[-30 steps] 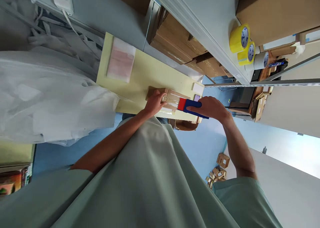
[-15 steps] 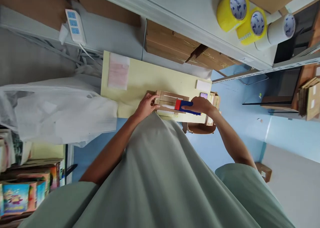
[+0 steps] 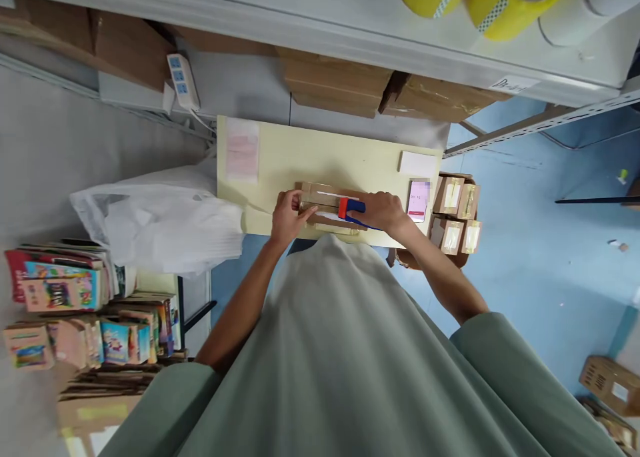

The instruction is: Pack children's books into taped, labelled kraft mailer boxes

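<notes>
A long brown cardboard box [image 3: 327, 189] lies on the pale yellow table [image 3: 320, 143], near its front edge. My left hand [image 3: 289, 218] grips the box's left end between thumb and fingers. In my right hand [image 3: 381, 211] is a blue and red tape dispenser [image 3: 353, 209], its red end on top of the box, right of the middle. The fingers are wrapped round its blue part. A strip of tape seems to run along the box top left of the dispenser.
A phone [image 3: 419, 199] and a white box [image 3: 417, 163] lie at the table's right. Small cartons [image 3: 453, 197] stand beyond. White plastic bags [image 3: 165, 223] hang at the left. Across the top runs a shelf [image 3: 300, 17] with yellow tape rolls [image 3: 515, 3].
The view has shifted, showing more of the phone, cartons and books. The dispenser in my right hand has moved slightly left along the box. My left hand still holds the box's left end.
</notes>
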`<control>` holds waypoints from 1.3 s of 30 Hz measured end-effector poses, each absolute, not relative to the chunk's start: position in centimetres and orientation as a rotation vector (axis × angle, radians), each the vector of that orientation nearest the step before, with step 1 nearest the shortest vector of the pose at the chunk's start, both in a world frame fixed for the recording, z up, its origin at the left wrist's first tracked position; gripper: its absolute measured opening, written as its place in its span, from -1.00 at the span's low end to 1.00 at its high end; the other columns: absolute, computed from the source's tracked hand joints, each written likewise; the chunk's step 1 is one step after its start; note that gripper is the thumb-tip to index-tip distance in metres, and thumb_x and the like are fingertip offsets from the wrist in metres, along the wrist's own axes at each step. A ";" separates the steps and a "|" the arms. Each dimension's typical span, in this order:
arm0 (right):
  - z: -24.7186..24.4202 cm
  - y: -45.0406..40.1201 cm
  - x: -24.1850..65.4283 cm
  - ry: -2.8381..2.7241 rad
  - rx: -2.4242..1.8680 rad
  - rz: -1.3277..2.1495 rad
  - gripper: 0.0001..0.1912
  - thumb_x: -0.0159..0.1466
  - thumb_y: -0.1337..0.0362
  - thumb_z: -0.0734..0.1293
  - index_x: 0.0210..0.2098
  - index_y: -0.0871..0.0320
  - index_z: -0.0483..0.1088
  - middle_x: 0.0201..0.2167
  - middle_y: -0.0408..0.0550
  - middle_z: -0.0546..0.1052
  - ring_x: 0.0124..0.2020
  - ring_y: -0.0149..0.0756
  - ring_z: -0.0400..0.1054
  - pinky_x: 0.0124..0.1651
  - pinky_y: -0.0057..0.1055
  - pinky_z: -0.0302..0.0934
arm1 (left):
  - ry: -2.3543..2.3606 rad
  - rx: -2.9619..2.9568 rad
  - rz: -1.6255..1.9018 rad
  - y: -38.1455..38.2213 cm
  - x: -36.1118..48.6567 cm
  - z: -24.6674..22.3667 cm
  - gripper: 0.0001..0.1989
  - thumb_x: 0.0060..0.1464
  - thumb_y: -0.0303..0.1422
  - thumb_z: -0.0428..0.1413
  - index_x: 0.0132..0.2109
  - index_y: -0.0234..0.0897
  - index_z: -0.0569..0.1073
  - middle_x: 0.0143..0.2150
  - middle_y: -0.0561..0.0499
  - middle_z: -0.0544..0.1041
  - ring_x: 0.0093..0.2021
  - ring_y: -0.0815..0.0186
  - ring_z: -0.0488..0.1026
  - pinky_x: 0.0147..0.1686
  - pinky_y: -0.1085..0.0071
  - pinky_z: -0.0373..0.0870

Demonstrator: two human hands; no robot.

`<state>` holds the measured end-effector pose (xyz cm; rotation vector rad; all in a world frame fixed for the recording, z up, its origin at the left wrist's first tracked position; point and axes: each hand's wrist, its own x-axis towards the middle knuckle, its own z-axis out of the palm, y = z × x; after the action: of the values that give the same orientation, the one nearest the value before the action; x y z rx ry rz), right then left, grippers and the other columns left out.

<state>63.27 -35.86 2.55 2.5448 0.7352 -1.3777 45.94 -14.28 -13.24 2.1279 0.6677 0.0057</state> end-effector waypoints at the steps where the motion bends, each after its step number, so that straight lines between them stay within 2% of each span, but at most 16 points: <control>1: 2.5 -35.9 63.3 0.735 2.548 -1.389 -0.44 0.56 -0.14 0.32 0.32 0.09 0.58 0.15 0.21 0.71 0.15 0.06 0.64 0.05 -0.27 0.42 | 0.765 2.140 0.034 -15.0 46.1 -13.6 -0.43 0.14 -0.20 0.49 0.21 -0.17 0.49 0.01 -0.04 0.51 -0.08 0.16 0.59 0.12 0.13 0.63; 4: 2.1 -36.1 63.5 0.731 2.561 -1.398 -0.45 0.56 -0.14 0.32 0.25 0.13 0.62 0.12 0.24 0.72 0.14 0.08 0.64 0.04 -0.26 0.43 | 0.948 2.142 0.064 -16.7 46.7 -15.0 -0.45 0.21 -0.10 0.44 0.18 -0.22 0.45 0.00 -0.11 0.51 0.04 0.03 0.58 0.19 0.07 0.58; 6: 1.7 -36.2 63.5 0.747 2.571 -1.392 -0.47 0.57 -0.13 0.32 0.19 0.15 0.64 0.09 0.25 0.73 0.14 0.09 0.65 0.03 -0.26 0.44 | 0.938 2.153 0.058 -17.3 46.9 -15.8 -0.58 0.34 -0.04 0.33 0.10 -0.24 0.48 0.05 -0.21 0.49 0.18 -0.06 0.55 0.30 0.00 0.51; 8: 1.5 -36.4 63.4 0.770 2.585 -1.389 -0.48 0.57 -0.12 0.33 0.17 0.16 0.64 0.09 0.26 0.73 0.14 0.10 0.65 0.04 -0.25 0.45 | 0.897 2.170 0.054 -17.5 46.8 -16.4 -0.61 0.43 0.02 0.21 0.04 -0.24 0.49 0.07 -0.27 0.47 0.27 -0.12 0.51 0.38 -0.04 0.44; 12: 1.2 -36.7 63.3 0.790 2.605 -1.404 -0.47 0.56 -0.11 0.34 0.18 0.20 0.63 0.09 0.28 0.72 0.14 0.11 0.65 0.02 -0.25 0.46 | 0.881 2.203 0.085 -17.6 46.4 -16.8 -0.50 0.48 0.14 0.07 0.05 -0.23 0.51 0.06 -0.29 0.47 0.27 -0.13 0.49 0.41 -0.07 0.42; 17: 2.0 -39.3 64.5 0.825 2.592 -1.475 -0.47 0.55 -0.13 0.34 0.14 0.18 0.64 0.00 0.26 0.73 0.07 0.09 0.66 -0.05 -0.29 0.42 | 0.888 2.213 0.097 -17.6 46.4 -16.8 -0.46 0.47 0.20 0.03 0.00 -0.21 0.51 -0.01 -0.27 0.49 0.25 -0.14 0.48 0.39 -0.10 0.45; 22: 4.4 -45.7 66.3 0.677 2.539 -1.603 -0.38 0.52 -0.24 0.34 -0.08 0.24 0.65 -0.28 0.22 0.69 -0.21 -0.01 0.63 -0.24 -0.31 0.30 | 0.913 2.192 0.045 -17.5 46.8 -16.6 -0.46 0.41 0.26 0.06 -0.10 -0.15 0.45 -0.08 -0.24 0.47 0.24 -0.16 0.47 0.38 -0.13 0.45; 26: 4.4 -49.3 66.7 0.558 2.530 -1.657 -0.40 0.48 -0.26 0.36 -0.21 0.20 0.63 -0.35 0.15 0.65 -0.35 -0.10 0.54 -0.33 -0.29 0.23 | 0.902 2.188 0.041 -17.6 47.0 -16.5 -0.45 0.39 0.29 0.04 -0.16 -0.11 0.38 -0.11 -0.24 0.48 0.25 -0.17 0.44 0.40 -0.15 0.42; 32: 0.8 -49.4 65.9 0.525 2.550 -1.654 -0.42 0.50 -0.20 0.36 -0.12 0.25 0.65 -0.36 0.19 0.67 -0.30 -0.06 0.59 -0.22 -0.28 0.30 | 0.892 2.208 0.012 -17.6 47.3 -16.2 -0.50 0.40 0.24 0.06 -0.17 -0.10 0.36 -0.11 -0.23 0.49 0.28 -0.19 0.44 0.42 -0.17 0.41; 39: -1.3 -49.5 63.8 0.469 2.630 -1.588 -0.35 0.54 -0.20 0.33 0.17 0.30 0.61 -0.06 0.33 0.73 0.01 0.11 0.66 -0.06 -0.26 0.39 | 0.917 2.219 0.000 -17.6 47.4 -15.9 -0.56 0.42 0.16 0.10 -0.15 -0.11 0.37 -0.12 -0.21 0.46 0.24 -0.17 0.47 0.41 -0.17 0.43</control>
<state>63.77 -49.46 -1.26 2.6295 0.4689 -1.5876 47.45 -17.57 -15.91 2.2192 0.9173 0.0004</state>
